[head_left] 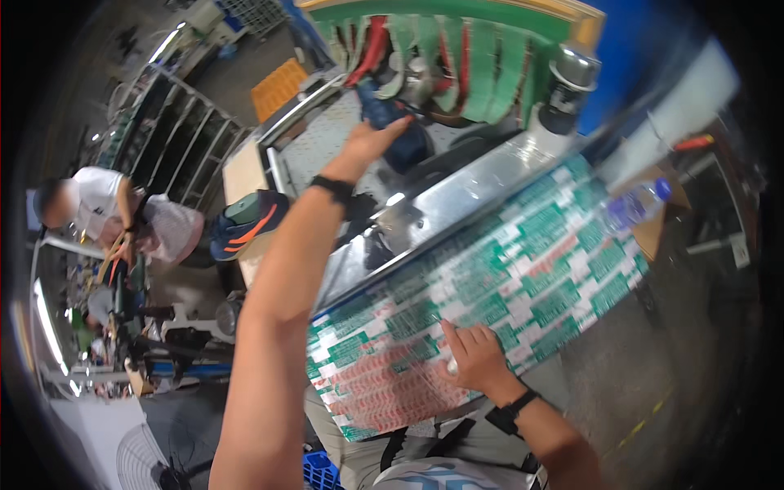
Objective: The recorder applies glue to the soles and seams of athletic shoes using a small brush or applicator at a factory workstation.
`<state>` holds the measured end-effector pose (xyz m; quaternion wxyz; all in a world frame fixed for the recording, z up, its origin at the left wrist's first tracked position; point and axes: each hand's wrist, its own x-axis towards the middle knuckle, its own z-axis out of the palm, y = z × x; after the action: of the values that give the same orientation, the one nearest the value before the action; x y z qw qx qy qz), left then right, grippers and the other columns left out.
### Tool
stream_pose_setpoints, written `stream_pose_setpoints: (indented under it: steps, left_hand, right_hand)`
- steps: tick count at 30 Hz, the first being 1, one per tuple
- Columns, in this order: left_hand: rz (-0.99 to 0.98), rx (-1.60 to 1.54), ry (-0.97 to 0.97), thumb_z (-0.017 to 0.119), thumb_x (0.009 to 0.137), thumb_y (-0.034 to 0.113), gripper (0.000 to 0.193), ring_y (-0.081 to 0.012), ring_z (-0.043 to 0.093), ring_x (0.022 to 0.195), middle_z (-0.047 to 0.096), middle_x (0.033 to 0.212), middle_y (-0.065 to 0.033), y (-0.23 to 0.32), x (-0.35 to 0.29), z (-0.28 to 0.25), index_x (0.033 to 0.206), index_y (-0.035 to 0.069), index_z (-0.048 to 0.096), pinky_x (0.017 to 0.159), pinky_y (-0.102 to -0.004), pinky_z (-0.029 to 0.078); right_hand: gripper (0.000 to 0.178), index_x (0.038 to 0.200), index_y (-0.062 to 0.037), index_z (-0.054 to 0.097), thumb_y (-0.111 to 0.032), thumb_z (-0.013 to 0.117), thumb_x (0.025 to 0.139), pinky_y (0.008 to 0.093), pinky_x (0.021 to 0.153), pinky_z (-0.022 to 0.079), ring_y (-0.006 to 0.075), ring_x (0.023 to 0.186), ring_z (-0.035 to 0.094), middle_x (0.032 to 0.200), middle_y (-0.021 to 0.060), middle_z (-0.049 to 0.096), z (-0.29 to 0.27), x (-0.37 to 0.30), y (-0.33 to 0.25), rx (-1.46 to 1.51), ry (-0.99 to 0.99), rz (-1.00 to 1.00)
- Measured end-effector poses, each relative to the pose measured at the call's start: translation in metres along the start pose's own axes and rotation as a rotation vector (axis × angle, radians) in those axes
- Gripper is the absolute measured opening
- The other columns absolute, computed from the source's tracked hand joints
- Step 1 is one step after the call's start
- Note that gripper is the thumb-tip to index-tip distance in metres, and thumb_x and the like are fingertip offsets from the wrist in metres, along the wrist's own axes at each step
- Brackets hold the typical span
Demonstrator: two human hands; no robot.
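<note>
My left hand [376, 140] reaches forward over the metal worktop, its fingers closed on a dark blue shoe [404, 145]. That shoe lies close to green and red hanging strips [482, 69] at the front of a machine. Near my body, my right hand [479, 357] rests over a board wrapped in green, white and red printed sheet [531, 306]. Its index finger is stretched out, with the thumb apart from it. A small white spot shows between them, too small to make out. Left of my left forearm sits another dark blue shoe [249, 224] with orange stripes.
A clear plastic bottle [635, 206] with a purple label lies at the board's right end. Behind it stands a steel cylinder [567, 86]. At the left, a person [122, 212] in a white top works. A fan [147, 457] is at lower left, an orange crate [278, 88] farther back.
</note>
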<state>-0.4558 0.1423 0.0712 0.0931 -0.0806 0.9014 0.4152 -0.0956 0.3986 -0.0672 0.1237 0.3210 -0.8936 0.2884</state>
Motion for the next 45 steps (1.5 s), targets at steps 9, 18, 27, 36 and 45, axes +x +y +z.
stream_pose_setpoints:
  steps: [9, 18, 27, 36, 45]
  left_hand:
    - [-0.175, -0.280, 0.202, 0.098, 0.083, 0.047, 0.057, -0.0250, 0.078, 0.086, 0.082, 0.105, -0.0153, -0.052, 0.080, 0.008, 0.106, -0.003, 0.082, 0.079, -0.0404, 0.062]
    - [-0.195, -0.508, 0.050, 0.081, 0.099, 0.047, 0.066, -0.0230, 0.082, 0.078, 0.083, 0.102, -0.0165, -0.041, -0.076, -0.120, 0.131, -0.010, 0.074, 0.071, -0.0346, 0.067]
    - [-0.164, -0.309, 0.327, 0.090, 0.089, 0.028, 0.062, -0.0159, 0.076, 0.099, 0.081, 0.116, -0.0119, -0.105, -0.409, -0.055, 0.136, -0.007, 0.070, 0.092, -0.0336, 0.062]
    - [-0.264, -0.350, 0.559, 0.095, 0.085, 0.034, 0.063, -0.0336, 0.081, 0.103, 0.082, 0.115, -0.0208, -0.162, -0.535, 0.119, 0.130, -0.002, 0.070, 0.094, -0.0442, 0.062]
    - [-0.049, -0.349, 0.538, 0.084, 0.102, 0.024, 0.054, -0.0228, 0.070, 0.126, 0.078, 0.129, -0.0166, -0.222, -0.508, 0.046, 0.144, -0.007, 0.068, 0.103, -0.0368, 0.059]
  right_hand:
    - [0.079, 0.150, 0.0066, 0.063, -0.034, 0.074, 0.083, 0.0529, 0.099, 0.054, 0.0315, 0.093, 0.066, 0.105, 0.0108, 0.069, 0.001, 0.003, -0.002, 0.021, -0.049, 0.015]
    - [0.082, 0.151, 0.0088, 0.061, -0.027, 0.075, 0.079, 0.0494, 0.087, 0.052, 0.0352, 0.092, 0.061, 0.104, 0.0146, 0.064, -0.002, -0.001, -0.004, 0.011, 0.015, -0.020]
    - [0.088, 0.159, 0.0026, 0.055, -0.032, 0.078, 0.081, 0.0512, 0.094, 0.052, 0.0379, 0.100, 0.063, 0.108, 0.0160, 0.066, 0.003, -0.006, -0.008, 0.040, 0.017, 0.001]
    - [0.083, 0.159, 0.0008, 0.055, -0.026, 0.080, 0.085, 0.0516, 0.097, 0.051, 0.0394, 0.104, 0.063, 0.110, 0.0174, 0.066, 0.006, -0.010, -0.017, -0.030, 0.009, -0.068]
    - [0.080, 0.158, 0.0052, 0.057, -0.020, 0.080, 0.085, 0.0502, 0.099, 0.054, 0.0385, 0.106, 0.068, 0.115, 0.0200, 0.071, -0.049, -0.047, -0.146, 0.450, -0.158, 0.004]
